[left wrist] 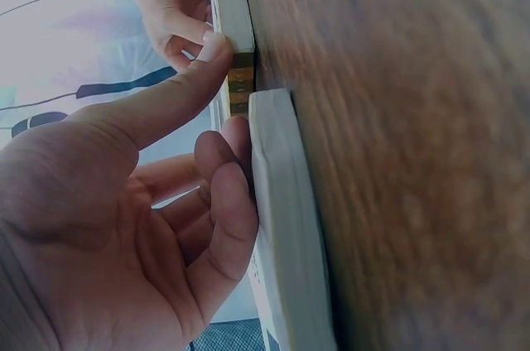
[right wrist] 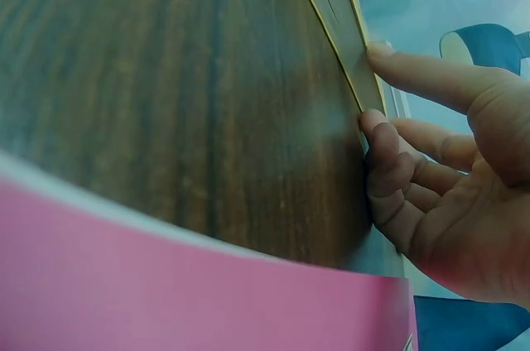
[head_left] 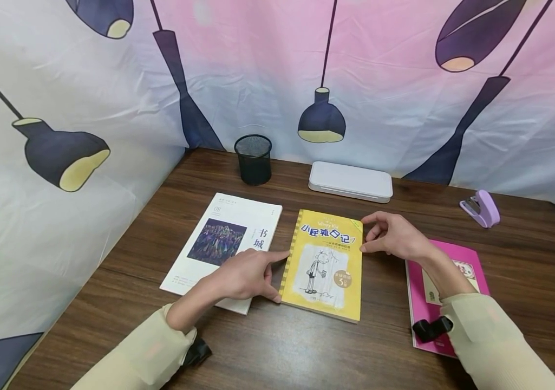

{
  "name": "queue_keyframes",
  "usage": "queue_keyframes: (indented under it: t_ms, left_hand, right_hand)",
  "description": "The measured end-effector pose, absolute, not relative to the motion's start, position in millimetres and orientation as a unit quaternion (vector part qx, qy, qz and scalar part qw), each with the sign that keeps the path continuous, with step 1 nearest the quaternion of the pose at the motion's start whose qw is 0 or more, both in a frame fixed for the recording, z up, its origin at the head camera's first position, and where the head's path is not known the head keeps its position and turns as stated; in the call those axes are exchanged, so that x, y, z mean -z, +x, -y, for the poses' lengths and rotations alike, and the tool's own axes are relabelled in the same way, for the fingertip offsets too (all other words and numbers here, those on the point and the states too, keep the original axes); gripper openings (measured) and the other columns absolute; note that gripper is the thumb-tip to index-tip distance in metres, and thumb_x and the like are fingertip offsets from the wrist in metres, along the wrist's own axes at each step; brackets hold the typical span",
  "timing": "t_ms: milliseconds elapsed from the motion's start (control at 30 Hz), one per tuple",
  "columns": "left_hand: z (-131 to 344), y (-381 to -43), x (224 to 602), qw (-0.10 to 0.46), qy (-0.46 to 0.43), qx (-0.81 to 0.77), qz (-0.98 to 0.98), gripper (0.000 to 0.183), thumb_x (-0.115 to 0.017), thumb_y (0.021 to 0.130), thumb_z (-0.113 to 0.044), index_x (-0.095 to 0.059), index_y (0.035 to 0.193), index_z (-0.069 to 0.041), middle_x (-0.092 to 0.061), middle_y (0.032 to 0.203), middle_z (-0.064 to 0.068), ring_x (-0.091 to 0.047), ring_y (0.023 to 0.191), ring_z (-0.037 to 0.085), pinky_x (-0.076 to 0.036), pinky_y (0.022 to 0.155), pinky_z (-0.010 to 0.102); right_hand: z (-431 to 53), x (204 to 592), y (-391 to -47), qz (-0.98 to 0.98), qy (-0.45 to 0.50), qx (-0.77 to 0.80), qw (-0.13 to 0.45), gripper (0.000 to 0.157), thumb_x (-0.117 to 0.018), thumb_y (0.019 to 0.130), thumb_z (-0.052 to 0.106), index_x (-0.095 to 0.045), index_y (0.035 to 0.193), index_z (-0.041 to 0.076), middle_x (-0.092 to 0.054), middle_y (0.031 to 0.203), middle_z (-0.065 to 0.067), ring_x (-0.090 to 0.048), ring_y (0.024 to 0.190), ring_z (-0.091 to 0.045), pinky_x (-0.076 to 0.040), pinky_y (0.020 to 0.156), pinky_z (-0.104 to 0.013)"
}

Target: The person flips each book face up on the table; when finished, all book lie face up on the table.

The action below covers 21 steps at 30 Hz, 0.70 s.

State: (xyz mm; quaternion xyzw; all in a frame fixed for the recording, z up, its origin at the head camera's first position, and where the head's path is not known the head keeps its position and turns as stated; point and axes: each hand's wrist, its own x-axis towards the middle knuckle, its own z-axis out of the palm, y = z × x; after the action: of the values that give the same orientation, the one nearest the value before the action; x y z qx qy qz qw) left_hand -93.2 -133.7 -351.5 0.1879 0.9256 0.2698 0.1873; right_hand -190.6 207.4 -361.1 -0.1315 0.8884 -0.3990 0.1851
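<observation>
A yellow paperback book (head_left: 326,265) with a cartoon figure on its cover lies on the table between both hands. My left hand (head_left: 245,273) touches its spine side, thumb near the lower corner and index finger higher up. In the left wrist view the other left fingers curl loosely beside a white book's pages. That white book (head_left: 219,246) lies partly under my left hand. At the opposite edge, my right hand (head_left: 396,235) has thumb and fingertips against the yellow book's page side (right wrist: 348,36). Below the right forearm is a pink book (head_left: 418,303), partly covered by it.
Behind the books stand a black mesh pen holder (head_left: 254,162) and a white flat case (head_left: 350,181). A purple stapler (head_left: 484,210) is at the right, beyond the pink book. Patterned fabric (head_left: 258,70) hangs along the back and left of the wooden table (head_left: 277,357).
</observation>
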Motion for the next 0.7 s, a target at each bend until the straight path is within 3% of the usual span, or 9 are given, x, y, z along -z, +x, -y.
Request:
queue_keyframes:
  t_ms: [700]
  left_hand:
    - [131.2, -94.9, 352.6, 0.191, 0.184, -0.271, -0.925, 0.096, -0.097, 0.075, -0.021, -0.050, 0.158, -0.009, -0.063, 0.064, -0.006, -0.057, 0.059, 0.010, -0.044, 0.056, 0.027]
  right_hand:
    - [-207.4, 359.8, -191.6, -0.885, -0.141, 0.402, 0.188, 0.074, -0.086, 0.087, 0.013, -0.049, 0.148, -0.006, -0.068, 0.090, -0.008, -0.058, 0.072, -0.015, -0.050, 0.057, -0.029]
